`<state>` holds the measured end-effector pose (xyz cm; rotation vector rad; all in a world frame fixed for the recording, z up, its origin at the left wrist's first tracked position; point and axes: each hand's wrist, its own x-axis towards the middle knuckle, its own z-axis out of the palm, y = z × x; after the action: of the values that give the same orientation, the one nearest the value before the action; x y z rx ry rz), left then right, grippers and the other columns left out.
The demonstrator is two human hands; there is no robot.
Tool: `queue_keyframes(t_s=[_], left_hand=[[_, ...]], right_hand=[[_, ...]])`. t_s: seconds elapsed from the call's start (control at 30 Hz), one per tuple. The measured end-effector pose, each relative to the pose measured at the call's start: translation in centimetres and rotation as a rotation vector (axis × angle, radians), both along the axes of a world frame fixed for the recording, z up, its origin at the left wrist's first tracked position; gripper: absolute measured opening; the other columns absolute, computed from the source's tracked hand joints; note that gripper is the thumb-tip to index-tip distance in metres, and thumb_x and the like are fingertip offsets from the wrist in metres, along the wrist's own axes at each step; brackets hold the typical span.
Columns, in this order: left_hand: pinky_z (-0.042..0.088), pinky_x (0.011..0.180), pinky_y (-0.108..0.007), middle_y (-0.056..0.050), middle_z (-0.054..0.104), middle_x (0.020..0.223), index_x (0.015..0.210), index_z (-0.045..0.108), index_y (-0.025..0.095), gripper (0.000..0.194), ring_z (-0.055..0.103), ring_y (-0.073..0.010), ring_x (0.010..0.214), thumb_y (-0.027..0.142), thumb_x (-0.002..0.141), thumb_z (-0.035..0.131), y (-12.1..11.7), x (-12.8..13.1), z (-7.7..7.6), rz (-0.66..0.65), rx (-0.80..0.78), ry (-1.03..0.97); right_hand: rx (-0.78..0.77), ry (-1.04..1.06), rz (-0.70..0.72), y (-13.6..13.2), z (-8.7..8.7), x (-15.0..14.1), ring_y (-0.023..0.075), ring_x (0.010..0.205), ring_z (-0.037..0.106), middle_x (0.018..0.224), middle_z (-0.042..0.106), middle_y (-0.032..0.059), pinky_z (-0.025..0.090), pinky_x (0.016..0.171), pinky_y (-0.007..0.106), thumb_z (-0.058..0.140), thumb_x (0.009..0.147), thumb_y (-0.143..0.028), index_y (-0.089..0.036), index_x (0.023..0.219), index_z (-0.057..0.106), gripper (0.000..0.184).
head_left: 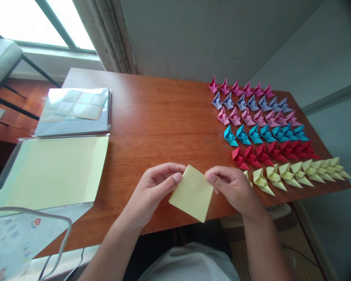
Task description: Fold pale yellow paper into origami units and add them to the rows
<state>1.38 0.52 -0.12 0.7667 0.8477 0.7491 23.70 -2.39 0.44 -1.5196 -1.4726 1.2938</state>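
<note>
A folded square of pale yellow paper [192, 194] is held up over the table's front edge, one corner pointing toward me. My left hand [155, 191] pinches its left upper side, thumb on top and fingers behind. On the opposite side, my right hand [232, 187] grips the right corner between thumb and fingers. Just beyond the right hand runs a row of pale yellow folded paper figures [284, 174], partly hidden by that hand at its near end.
Rows of folded figures in red [265, 154], turquoise [255, 134], pink [247, 116], lavender [242, 102] and magenta [236, 89] fill the right of the wooden table [160, 117]. Yellow paper sheets [55, 168] and a wrapped paper pack [73, 125] lie left. A grey cable-like loop [67, 230] stands nearer.
</note>
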Motion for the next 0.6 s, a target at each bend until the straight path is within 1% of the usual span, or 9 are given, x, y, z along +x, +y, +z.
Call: queue_keyframes(t_s=[0.1, 0.23, 0.43, 0.6], left_hand=[[0.052, 0.07, -0.024, -0.006, 0.077, 0.091, 0.097, 0.077, 0.02, 0.019, 0.068, -0.017, 0.079, 0.036, 0.086, 0.074, 0.0, 0.01, 0.03, -0.004, 0.009, -0.003], [0.051, 0.068, -0.023, -0.004, 0.076, 0.088, 0.095, 0.077, 0.021, 0.018, 0.067, -0.0155, 0.076, 0.035, 0.086, 0.074, 0.01, 0.01, 0.21, -0.01, 0.014, -0.019], [0.052, 0.07, -0.025, -0.006, 0.077, 0.094, 0.102, 0.078, 0.023, 0.02, 0.068, -0.0178, 0.08, 0.032, 0.085, 0.073, 0.0, 0.0, 0.17, 0.018, 0.035, -0.019], [0.049, 0.064, -0.021, -0.005, 0.076, 0.088, 0.092, 0.078, 0.02, 0.014, 0.066, -0.0144, 0.074, 0.032, 0.086, 0.074, 0.04, 0.1, -0.03, 0.024, 0.04, 0.055]], right_hand=[[-0.016, 0.029, 0.009, -0.06, -0.07, -0.03, 0.0116, 0.057, 0.054, 0.061, 0.059, -0.0016, 0.044, 0.054, 0.023, 0.063, 0.094, -0.048, -0.019, 0.077, 0.072, 0.034], [-0.044, 0.097, 0.011, -0.11, -0.15, -0.22, 0.0105, 0.057, 0.053, 0.064, 0.061, -0.0022, 0.044, 0.054, 0.022, 0.065, 0.093, -0.046, -0.019, 0.078, 0.071, 0.032], [-0.06, 0.103, 0.026, -0.07, 0.16, -0.45, 0.011, 0.057, 0.054, 0.064, 0.062, -0.0014, 0.045, 0.054, 0.023, 0.064, 0.093, -0.048, -0.019, 0.075, 0.07, 0.035], [-0.059, 0.059, 0.059, -0.06, 0.59, -0.4, 0.0113, 0.058, 0.054, 0.067, 0.064, -0.0005, 0.044, 0.054, 0.023, 0.062, 0.095, -0.046, -0.019, 0.076, 0.069, 0.034]])
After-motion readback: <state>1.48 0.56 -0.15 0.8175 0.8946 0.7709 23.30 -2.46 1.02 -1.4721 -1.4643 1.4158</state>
